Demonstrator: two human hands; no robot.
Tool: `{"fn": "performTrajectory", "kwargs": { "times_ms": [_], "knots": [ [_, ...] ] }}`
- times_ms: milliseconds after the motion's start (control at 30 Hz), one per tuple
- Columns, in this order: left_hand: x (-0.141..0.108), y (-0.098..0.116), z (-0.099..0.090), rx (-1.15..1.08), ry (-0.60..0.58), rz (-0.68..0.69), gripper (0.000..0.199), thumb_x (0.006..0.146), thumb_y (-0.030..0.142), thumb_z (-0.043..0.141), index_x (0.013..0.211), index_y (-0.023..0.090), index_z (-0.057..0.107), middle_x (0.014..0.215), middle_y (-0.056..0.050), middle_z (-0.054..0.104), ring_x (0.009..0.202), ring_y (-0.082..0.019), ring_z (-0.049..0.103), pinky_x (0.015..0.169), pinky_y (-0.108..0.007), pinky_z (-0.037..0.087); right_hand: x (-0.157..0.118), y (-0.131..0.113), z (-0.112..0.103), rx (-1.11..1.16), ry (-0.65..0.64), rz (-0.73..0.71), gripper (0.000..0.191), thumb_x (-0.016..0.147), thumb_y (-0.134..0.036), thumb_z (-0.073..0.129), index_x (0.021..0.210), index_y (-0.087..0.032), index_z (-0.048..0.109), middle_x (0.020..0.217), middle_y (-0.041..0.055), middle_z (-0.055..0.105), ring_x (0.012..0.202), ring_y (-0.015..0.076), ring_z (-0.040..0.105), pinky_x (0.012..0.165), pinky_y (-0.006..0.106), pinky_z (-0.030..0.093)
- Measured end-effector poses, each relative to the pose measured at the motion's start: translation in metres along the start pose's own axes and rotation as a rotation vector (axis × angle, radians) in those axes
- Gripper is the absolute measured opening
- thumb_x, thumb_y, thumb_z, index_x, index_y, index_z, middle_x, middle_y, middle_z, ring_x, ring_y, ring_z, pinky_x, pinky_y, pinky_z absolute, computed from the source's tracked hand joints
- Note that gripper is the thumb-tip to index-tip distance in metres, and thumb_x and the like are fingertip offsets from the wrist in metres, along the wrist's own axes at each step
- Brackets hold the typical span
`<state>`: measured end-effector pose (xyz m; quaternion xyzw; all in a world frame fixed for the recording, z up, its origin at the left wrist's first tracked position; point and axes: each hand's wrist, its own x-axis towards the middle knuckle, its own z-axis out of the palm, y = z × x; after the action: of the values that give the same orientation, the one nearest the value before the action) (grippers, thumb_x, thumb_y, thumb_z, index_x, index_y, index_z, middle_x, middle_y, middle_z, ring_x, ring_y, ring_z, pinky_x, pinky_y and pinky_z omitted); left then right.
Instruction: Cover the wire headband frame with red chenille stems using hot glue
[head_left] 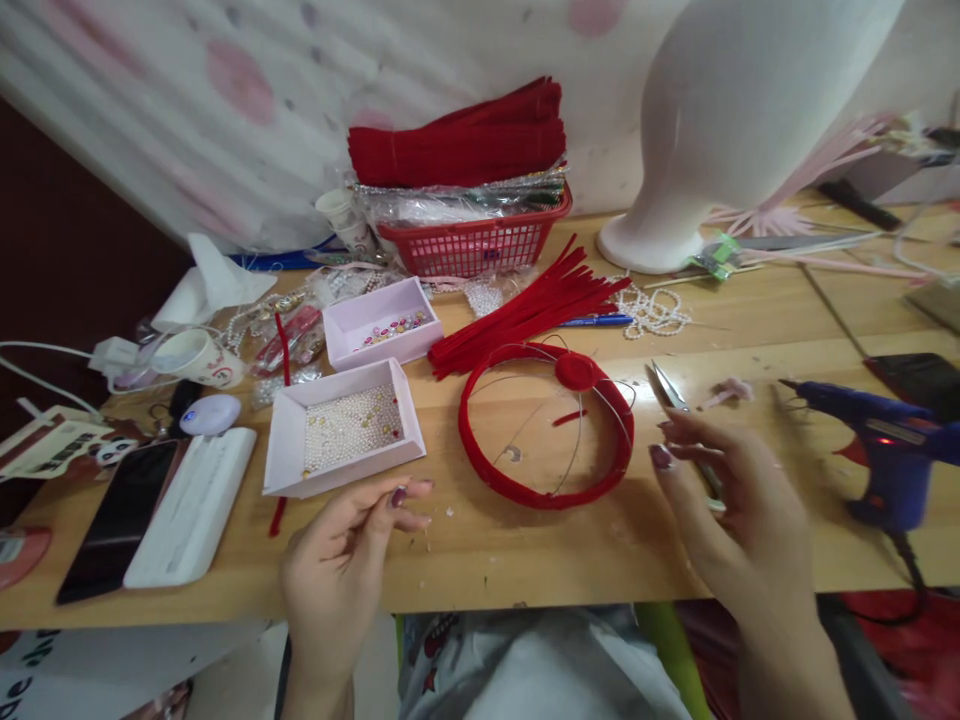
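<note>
My left hand [341, 555] hovers over the table's front, below the white tray of pearl beads [352, 425]. Its thumb and fingers are pinched together; what lies between them, if anything, is too small to make out. Right of the middle, my right hand [739, 510] is held with thumb and fingers apart and nothing visible in it. It partly covers the scissors [670, 388] lying on the table. Between the hands lies a red fuzzy hoop [472, 462] with thin wires across it and a red round coil [575, 371] on its far rim. A short red piece [570, 417] shows inside the hoop.
Behind the hoop lies a bundle of red pipe cleaners [525, 305], with a red basket [480, 240] farther back. A white mannequin head [720, 130] stands at back right. A blue glue gun [889, 440] with a lit red light is at right; a phone [120, 520] lies left.
</note>
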<state>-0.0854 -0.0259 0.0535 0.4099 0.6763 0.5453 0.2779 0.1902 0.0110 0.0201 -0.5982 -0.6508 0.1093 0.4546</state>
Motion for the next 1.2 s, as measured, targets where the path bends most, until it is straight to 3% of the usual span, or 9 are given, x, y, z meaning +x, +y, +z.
{"fn": "performTrajectory", "kwargs": {
  "times_ms": [233,367,533,700,800,867,1000,1067,1200],
  "knots": [
    [-0.004,-0.004,-0.006,0.040,0.037,-0.004,0.012,0.080,0.029,0.079,0.075,0.020,0.074,0.063,0.002,0.077,0.054,-0.016,0.073,0.057,-0.024,0.061,0.007,0.001,0.006,-0.016,-0.210,-0.176,0.024,0.095,-0.015,0.053,0.115,-0.025,0.064,0.107,0.0072,0.069,0.101,0.0254,0.064,0.086,0.042,0.048],
    [-0.004,-0.003,-0.003,-0.004,-0.040,-0.049,0.015,0.089,0.035,0.072,0.083,0.021,0.076,0.075,0.000,0.081,0.065,-0.017,0.077,0.067,-0.025,0.065,0.000,0.000,0.004,0.010,-0.259,-0.159,0.036,0.094,-0.013,0.048,0.127,-0.025,0.059,0.111,0.0081,0.070,0.105,0.0275,0.061,0.089,0.045,0.048],
    [-0.006,-0.003,0.003,-0.110,-0.104,-0.034,0.025,0.092,0.038,0.071,0.112,0.022,0.075,0.103,-0.005,0.084,0.094,-0.020,0.080,0.090,-0.031,0.065,0.000,-0.005,0.010,-0.095,-0.234,-0.290,0.020,0.096,-0.020,0.054,0.114,-0.023,0.062,0.096,0.0066,0.073,0.093,0.0270,0.065,0.085,0.046,0.050],
    [-0.009,-0.002,0.001,-0.044,0.027,-0.041,0.024,0.076,0.035,0.085,0.096,0.022,0.078,0.078,0.000,0.083,0.060,-0.016,0.076,0.063,-0.023,0.066,-0.001,-0.002,0.014,-0.089,-0.126,-0.391,0.022,0.095,-0.011,0.053,0.105,-0.024,0.066,0.089,0.0028,0.077,0.083,0.0225,0.072,0.094,0.047,0.053],
    [-0.008,-0.003,-0.006,0.046,0.080,-0.009,0.030,0.063,0.035,0.093,0.087,0.024,0.079,0.060,0.006,0.076,0.047,-0.013,0.068,0.053,-0.018,0.060,-0.005,-0.003,0.012,0.036,-0.040,-0.298,0.023,0.095,-0.011,0.055,0.108,-0.024,0.068,0.077,0.0011,0.073,0.080,0.0214,0.073,0.078,0.037,0.058],
    [-0.005,-0.004,-0.009,0.078,0.073,0.007,0.030,0.067,0.042,0.090,0.090,0.025,0.079,0.062,0.005,0.077,0.057,-0.015,0.074,0.060,-0.019,0.062,-0.005,-0.006,0.011,0.136,0.042,-0.175,0.022,0.096,-0.012,0.056,0.109,-0.024,0.069,0.067,-0.0013,0.067,0.066,0.0178,0.069,0.064,0.031,0.054],
    [0.007,-0.007,-0.008,0.047,-0.044,0.167,0.037,0.089,0.041,0.073,0.124,0.030,0.071,0.110,-0.003,0.083,0.101,-0.022,0.079,0.088,-0.025,0.064,0.008,-0.017,0.013,0.355,0.218,0.002,0.017,0.100,-0.021,0.056,0.106,-0.022,0.072,0.059,-0.0044,0.056,0.050,0.0113,0.053,0.052,0.027,0.044],
    [0.011,-0.003,-0.004,-0.010,-0.113,0.276,0.057,0.089,0.036,0.074,0.143,0.035,0.056,0.130,-0.005,0.075,0.103,-0.022,0.078,0.088,-0.027,0.065,0.018,-0.023,0.013,0.432,0.284,0.060,0.017,0.101,-0.027,0.057,0.103,-0.022,0.073,0.058,-0.0043,0.053,0.049,0.0107,0.049,0.049,0.026,0.039],
    [0.007,0.021,0.009,0.083,0.066,0.211,0.058,0.087,0.044,0.074,0.142,0.029,0.060,0.097,-0.005,0.085,0.088,-0.023,0.081,0.076,-0.023,0.066,0.032,-0.035,0.009,0.452,0.320,0.116,0.021,0.100,-0.033,0.059,0.095,-0.021,0.075,0.057,-0.0040,0.050,0.049,0.0106,0.045,0.046,0.025,0.035]
  ]
}}
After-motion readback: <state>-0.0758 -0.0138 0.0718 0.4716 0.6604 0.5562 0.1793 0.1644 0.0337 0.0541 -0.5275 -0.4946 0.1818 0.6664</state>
